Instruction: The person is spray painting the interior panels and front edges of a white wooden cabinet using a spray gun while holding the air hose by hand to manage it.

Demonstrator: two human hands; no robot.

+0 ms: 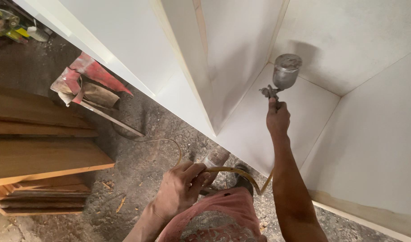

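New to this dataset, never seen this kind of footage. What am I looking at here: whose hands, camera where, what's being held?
There is no machine here: a person works with two bare hands, and the single picture comes from a camera on their head, looking down. The right hand is stretched out into a white cabinet and grips a spray gun with a metal cup on top, pointed into the inner corner. The left hand, close to the body, has its fingers curled round a yellowish hose that runs across toward the right arm. Below is a dusty floor with shavings. At left lie stacked wooden boards, and beyond them a crumpled red and white sack.
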